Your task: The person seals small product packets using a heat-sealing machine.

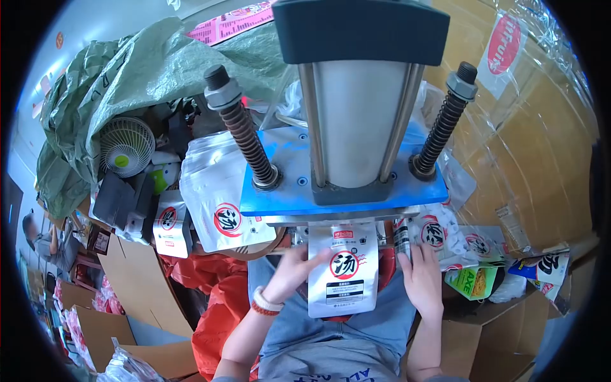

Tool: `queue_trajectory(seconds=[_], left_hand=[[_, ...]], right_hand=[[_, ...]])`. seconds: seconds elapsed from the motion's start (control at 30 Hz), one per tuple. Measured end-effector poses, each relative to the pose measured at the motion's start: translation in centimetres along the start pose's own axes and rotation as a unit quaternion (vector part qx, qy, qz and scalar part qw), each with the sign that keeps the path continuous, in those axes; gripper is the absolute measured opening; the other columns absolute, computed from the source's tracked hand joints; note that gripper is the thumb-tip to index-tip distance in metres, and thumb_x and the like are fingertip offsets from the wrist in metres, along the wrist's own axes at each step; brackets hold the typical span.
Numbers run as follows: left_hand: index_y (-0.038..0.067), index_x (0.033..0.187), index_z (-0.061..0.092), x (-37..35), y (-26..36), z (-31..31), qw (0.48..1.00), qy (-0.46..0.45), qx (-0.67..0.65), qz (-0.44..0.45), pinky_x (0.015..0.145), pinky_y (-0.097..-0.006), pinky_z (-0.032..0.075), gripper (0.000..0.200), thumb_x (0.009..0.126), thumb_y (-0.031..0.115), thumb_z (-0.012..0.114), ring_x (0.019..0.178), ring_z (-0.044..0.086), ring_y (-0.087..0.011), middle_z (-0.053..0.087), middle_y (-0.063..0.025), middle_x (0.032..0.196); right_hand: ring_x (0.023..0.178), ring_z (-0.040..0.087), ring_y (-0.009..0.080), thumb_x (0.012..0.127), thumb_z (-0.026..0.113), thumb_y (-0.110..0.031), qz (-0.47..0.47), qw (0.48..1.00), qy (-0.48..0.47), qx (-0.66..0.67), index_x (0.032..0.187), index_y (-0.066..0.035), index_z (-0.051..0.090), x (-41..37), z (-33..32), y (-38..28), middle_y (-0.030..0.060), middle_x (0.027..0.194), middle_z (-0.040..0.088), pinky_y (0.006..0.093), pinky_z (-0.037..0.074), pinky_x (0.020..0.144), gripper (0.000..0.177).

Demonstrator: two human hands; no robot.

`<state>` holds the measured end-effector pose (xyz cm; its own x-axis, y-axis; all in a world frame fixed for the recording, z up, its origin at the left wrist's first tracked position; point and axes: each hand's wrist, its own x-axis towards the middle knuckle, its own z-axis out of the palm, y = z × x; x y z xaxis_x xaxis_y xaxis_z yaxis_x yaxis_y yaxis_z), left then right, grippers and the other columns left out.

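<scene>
A silver pouch (344, 296) with a red ring and black lettering hangs flat beneath the blue press plate (280, 202), its top edge at the press. My left hand (294, 272) is closed on the pouch's left side, thumb across its front; the other fingers are partly hidden behind. On the right, my right hand (422, 275) reaches up beside the press, its fingers at a second silver pouch (402, 238) seen nearly edge-on. That pouch appears pinched at the thumb. Similar pouches (434, 230) lie loosely just beyond these fingers.
A stack of silver pouches (219, 197) lies left of the press, beside a small fan (127, 148). Two spring-wrapped posts (245, 130) flank the press cylinder (359, 121). Cardboard boxes (528, 127) stand at right, red bags (219, 328) at lower left. A person (57, 245) is far left.
</scene>
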<state>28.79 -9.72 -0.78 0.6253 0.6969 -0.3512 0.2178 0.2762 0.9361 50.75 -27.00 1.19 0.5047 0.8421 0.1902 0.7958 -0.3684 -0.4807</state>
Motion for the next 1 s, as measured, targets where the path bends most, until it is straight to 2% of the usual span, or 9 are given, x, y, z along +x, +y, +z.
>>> queue_trajectory(seconds=[0.07,0.13,0.2,0.23,0.33,0.4,0.63,0.77,1.0], left_hand=[[-0.001,0.137,0.046,-0.8,0.1,-2.8,0.961,0.187,0.132,0.157,0.093,-0.0354,0.049,0.078,0.081,0.041,0.080,0.109,0.063,-0.0245,0.061,-0.0183,0.127],[0.001,0.146,0.033,-1.4,-0.3,-6.3,0.662,0.376,0.628,0.165,0.113,-0.0659,0.016,0.107,0.069,0.061,0.078,0.148,0.019,-0.0378,0.023,-0.0237,0.158],[0.003,0.149,0.028,-0.9,-4.8,-10.5,0.717,0.274,0.630,0.114,0.112,-0.0709,0.011,0.115,0.066,0.066,0.076,0.151,0.011,-0.0352,0.018,-0.0172,0.162],[0.005,0.144,0.043,-2.3,-4.4,-10.2,0.663,0.262,0.683,0.158,0.112,-0.0611,0.028,0.089,0.074,0.046,0.079,0.144,0.032,-0.0359,0.037,-0.0164,0.154],[0.007,0.109,0.074,-4.8,-5.5,-10.1,0.758,0.293,0.497,0.305,0.078,-0.0321,0.057,0.035,0.077,-0.005,0.068,0.091,0.073,-0.0296,0.073,-0.0160,0.096],[0.007,0.103,0.074,-7.6,-3.3,-8.1,0.859,0.278,0.377,0.206,0.082,-0.0348,0.057,0.037,0.072,-0.011,0.065,0.096,0.072,-0.0278,0.074,-0.0128,0.095],[0.010,0.096,0.076,-11.9,1.9,-0.7,0.765,0.174,0.444,0.432,0.074,-0.0308,0.060,0.027,0.071,0.001,0.074,0.094,0.073,-0.0219,0.076,-0.0034,0.095],[0.008,0.096,0.077,-13.9,4.9,0.3,0.793,0.020,0.376,0.478,0.073,-0.0296,0.060,0.018,0.080,0.005,0.069,0.094,0.074,-0.0230,0.076,-0.0073,0.097],[-0.003,0.096,0.075,-5.4,-4.1,3.5,0.997,-0.008,-0.058,0.055,0.075,-0.0240,0.052,0.025,0.096,0.021,0.068,0.081,0.065,-0.0080,0.074,-0.0027,0.091]], right_hand=[[0.096,0.063,0.0323,0.095,0.060,-0.014,-0.039,0.994,0.009,0.100,0.117,-0.002,0.056,-0.6,-0.6,1.7,0.0179,0.109,0.059,0.0393,0.052,0.078,0.025],[0.093,0.062,0.0191,0.094,0.061,-0.007,0.067,0.968,-0.038,0.240,0.109,-0.002,0.055,-1.3,-1.4,3.2,0.0127,0.106,0.060,0.0330,0.051,0.075,0.017],[0.089,0.058,0.0128,0.092,0.063,-0.002,0.067,0.965,-0.053,0.249,0.103,-0.002,0.052,-1.6,-1.6,4.2,0.0087,0.100,0.060,0.0294,0.050,0.077,0.016],[0.088,0.059,0.0137,0.090,0.063,0.000,0.044,0.933,0.021,0.357,0.104,-0.003,0.051,-1.9,-1.4,4.0,0.0088,0.099,0.061,0.0294,0.050,0.079,0.018],[0.087,0.061,0.0170,0.089,0.066,-0.002,-0.032,0.841,0.143,0.521,0.110,-0.002,0.052,-3.0,-3.1,-2.1,0.0100,0.100,0.063,0.0310,0.050,0.080,0.025],[0.088,0.062,0.0195,0.087,0.070,-0.009,-0.135,0.863,0.105,0.476,0.110,-0.003,0.059,-4.3,-4.9,-3.7,0.0119,0.103,0.066,0.0330,0.052,0.078,0.027],[0.094,0.065,0.0214,0.072,0.078,-0.004,-0.385,0.896,0.034,0.218,0.104,-0.006,0.071,-3.3,-3.8,-9.1,0.0034,0.108,0.072,0.0327,0.054,0.080,0.032],[0.094,0.062,0.0167,0.069,0.081,-0.023,-0.444,0.876,0.002,0.186,0.099,-0.022,0.078,-5.2,-8.9,-8.6,-0.0015,0.111,0.072,0.0309,0.052,0.080,0.031],[0.123,0.053,0.0313,0.074,0.079,-0.010,-0.154,0.950,0.056,0.267,0.129,0.001,0.055,-1.6,-3.1,-5.8,0.0170,0.131,0.058,0.0420,0.039,0.107,0.060]])
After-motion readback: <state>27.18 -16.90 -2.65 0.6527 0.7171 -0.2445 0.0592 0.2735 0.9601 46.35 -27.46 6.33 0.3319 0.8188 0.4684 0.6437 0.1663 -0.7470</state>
